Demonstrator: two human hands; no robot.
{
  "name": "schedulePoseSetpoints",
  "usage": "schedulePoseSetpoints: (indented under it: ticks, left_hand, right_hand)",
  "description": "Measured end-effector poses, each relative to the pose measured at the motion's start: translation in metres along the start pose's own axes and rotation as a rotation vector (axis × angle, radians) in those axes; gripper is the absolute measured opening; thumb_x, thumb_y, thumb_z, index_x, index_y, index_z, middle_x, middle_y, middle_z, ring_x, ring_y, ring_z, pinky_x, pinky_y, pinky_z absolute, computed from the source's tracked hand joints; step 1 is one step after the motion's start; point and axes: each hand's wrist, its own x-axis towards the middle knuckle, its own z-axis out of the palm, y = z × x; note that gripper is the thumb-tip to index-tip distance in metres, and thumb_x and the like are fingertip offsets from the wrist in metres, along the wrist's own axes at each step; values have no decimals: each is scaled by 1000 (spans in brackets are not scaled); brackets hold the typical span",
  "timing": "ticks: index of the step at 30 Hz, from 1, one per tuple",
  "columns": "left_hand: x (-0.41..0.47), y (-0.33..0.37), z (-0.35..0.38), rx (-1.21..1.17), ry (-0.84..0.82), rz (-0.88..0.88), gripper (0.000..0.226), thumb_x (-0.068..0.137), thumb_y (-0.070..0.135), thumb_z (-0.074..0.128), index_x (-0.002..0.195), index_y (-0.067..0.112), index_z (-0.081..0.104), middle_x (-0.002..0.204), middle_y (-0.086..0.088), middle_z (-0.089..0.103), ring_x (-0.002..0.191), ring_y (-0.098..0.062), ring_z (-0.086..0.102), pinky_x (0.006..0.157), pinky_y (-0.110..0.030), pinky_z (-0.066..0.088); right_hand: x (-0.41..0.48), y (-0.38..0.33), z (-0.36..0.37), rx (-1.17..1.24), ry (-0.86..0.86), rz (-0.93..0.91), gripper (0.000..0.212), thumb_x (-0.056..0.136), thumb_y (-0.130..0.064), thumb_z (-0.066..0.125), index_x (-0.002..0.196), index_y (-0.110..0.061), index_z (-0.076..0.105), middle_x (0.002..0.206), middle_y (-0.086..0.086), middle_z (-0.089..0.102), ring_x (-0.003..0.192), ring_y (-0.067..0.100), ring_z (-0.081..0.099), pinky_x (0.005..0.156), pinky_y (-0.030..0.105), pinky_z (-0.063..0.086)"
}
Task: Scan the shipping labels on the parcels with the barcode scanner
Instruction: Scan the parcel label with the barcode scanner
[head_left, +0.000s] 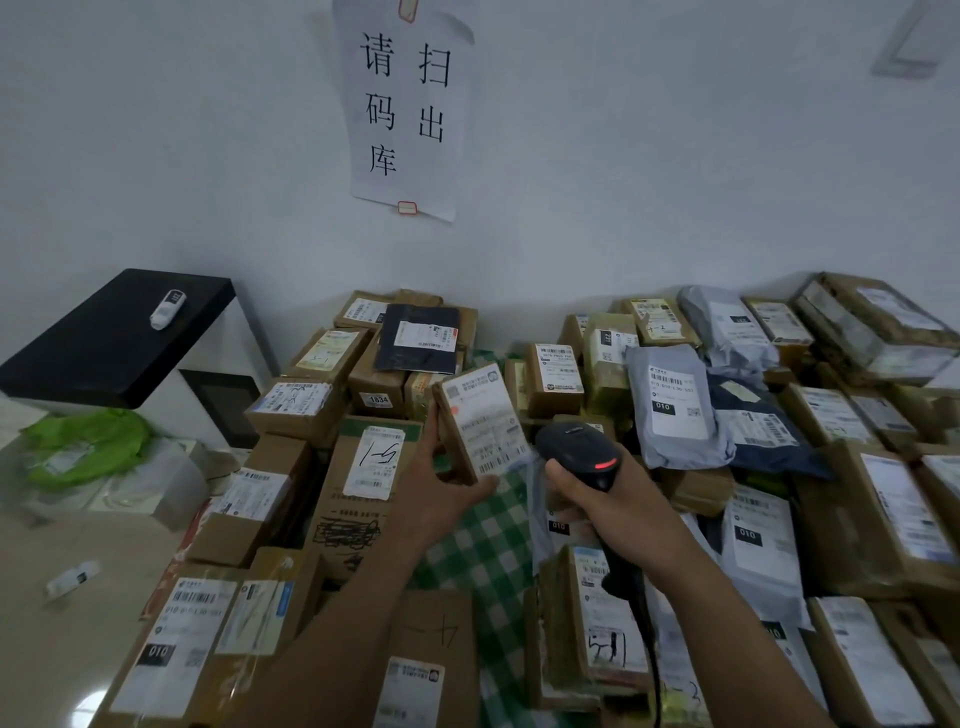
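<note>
The fingers of the left hand wrap the brown edge of a small parcel, thumb under its lower corner, tilting its shipping label toward the barcode scanner. The right hand has its fingers clamped round the scanner's handle, and a red light glows on the head, just beside the label. This parcel seems to be in the middle of its scan. Labelled parcels lie heaped to the left and to the right, and nothing shows which have been read, so most of the work may remain. Open room is scarce: the only bare part of the tabletop is a strip of green checked cloth between the heaps, below the hands. The scanner's cable trails over boxes under the right wrist and could snag. The wall closes the back, and the left heap ends beside a black-topped cabinet and open floor.
</note>
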Motion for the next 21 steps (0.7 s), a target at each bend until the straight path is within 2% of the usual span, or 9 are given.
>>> schedulePoseSetpoints:
  ticks: [3,6,9,16,19,21]
  left_hand:
    - [12,3,-6,39,56,-7,120,77,27,90,160,49,6,153,2,51,135,-18,53,105,-39,50]
    - [21,5,-7,70,76,9,118,78,25,89,157,51,4,154,0,50,136,-22,55,107,-42,48]
    - [27,7,-6,103,94,27,114,77,24,89,161,41,15,151,2,53,132,-21,59,105,-42,51]
    - [34,9,-4,143,104,84,102,74,31,90,155,40,29,144,4,60,126,-16,62,103,-44,55]
    - [34,7,-3,163,101,85,98,75,29,88,154,39,30,144,4,60,125,-16,63,102,-43,56]
    - [34,6,-2,172,97,83,104,75,30,88,156,42,24,144,5,59,124,-15,63,102,-44,56]
  right_hand:
    - [-4,-7,0,-51,-96,-12,31,96,-40,71,125,-38,62,100,-8,77,81,5,74,64,19,57]
    - [-7,-10,2,-91,-153,5,32,96,-44,69,126,-39,61,90,-4,77,72,7,73,62,17,53]
    - [-5,-9,2,-113,-182,39,38,94,-50,70,129,-41,59,89,2,77,70,12,71,63,21,53]
    - [-2,-9,1,-134,-202,56,42,92,-54,70,130,-39,58,84,2,76,70,13,71,63,22,53]
    - [-2,-9,1,-146,-202,57,42,92,-53,70,131,-40,56,85,2,76,71,12,72,64,21,54]
    - [-1,-9,0,-143,-197,65,44,93,-52,70,132,-39,56,85,2,76,71,12,72,63,21,54]
